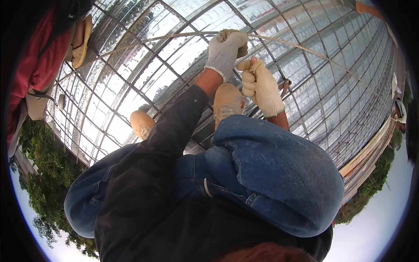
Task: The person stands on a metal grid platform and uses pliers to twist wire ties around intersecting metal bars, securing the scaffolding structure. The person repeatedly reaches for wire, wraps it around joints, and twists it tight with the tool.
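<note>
My left hand, in a greyish-white knit glove with a dirt-stained patch, is closed right at a long, thin, pale strip that arcs over the steel bar grid. The glove covers what its fingers grip. Close by on the right, my right hand, in a cream glove, has its fingers curled in and thumb up; whatever it holds is hidden. Beside that glove, a reddish-brown metal tool end shows, its kind unclear. Just below my hands is the toe of my tan shoe.
Shiny silver sheeting lies under the bars. My other tan shoe stands to the left. At far left is another person in red clothing, with a sandal. Wooden boards edge the right side; trees grow beyond.
</note>
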Available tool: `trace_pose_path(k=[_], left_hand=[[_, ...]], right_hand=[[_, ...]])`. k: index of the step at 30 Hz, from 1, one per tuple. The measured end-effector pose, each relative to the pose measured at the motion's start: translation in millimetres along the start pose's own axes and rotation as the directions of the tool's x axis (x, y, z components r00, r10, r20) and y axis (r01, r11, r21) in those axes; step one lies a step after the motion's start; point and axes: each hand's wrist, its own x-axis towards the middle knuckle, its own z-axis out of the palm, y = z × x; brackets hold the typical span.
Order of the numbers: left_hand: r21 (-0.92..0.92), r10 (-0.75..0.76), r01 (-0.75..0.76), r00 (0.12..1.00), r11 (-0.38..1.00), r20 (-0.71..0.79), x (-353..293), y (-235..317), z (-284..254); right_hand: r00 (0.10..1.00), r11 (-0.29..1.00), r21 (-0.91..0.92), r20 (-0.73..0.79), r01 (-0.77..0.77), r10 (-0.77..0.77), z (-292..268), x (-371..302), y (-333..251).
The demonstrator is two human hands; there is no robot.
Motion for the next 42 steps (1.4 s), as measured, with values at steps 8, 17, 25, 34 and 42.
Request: trace_pose_path(k=[8, 17, 25, 34, 42], left_hand=[[-0.274, -0.134, 0.133, 0.991, 0.953, 0.017, -11, 4, 16], [-0.503, 0.031, 0.014, 0.996, 0.864, 0.08, 6, -1, 5], [-0.182, 0.084, -0.065, 0.991, 0.981, 0.1, -4, -7, 14], [-0.013, 0.129, -0.13, 0.991, 0.991, -0.02, -7, -8, 18], [0.075, 0.005, -0.012, 0.996, 0.997, 0.093, -2, 5, 4]], right_hand=[[0.98, 0.927, -0.368, -0.147, 0.069, -0.132, -1, 5, 3], [0.984, 0.925, -0.381, -0.154, 0.02, -0.085, 12, 0, -1], [0.987, 0.991, -0.126, -0.151, 0.035, -0.054, 4, 2, 6], [0.959, 0.915, -0.387, -0.196, 0.117, -0.206, -1, 5, 10], [0.933, 0.754, -0.635, -0.143, 0.17, -0.33, -4, 7, 14]])
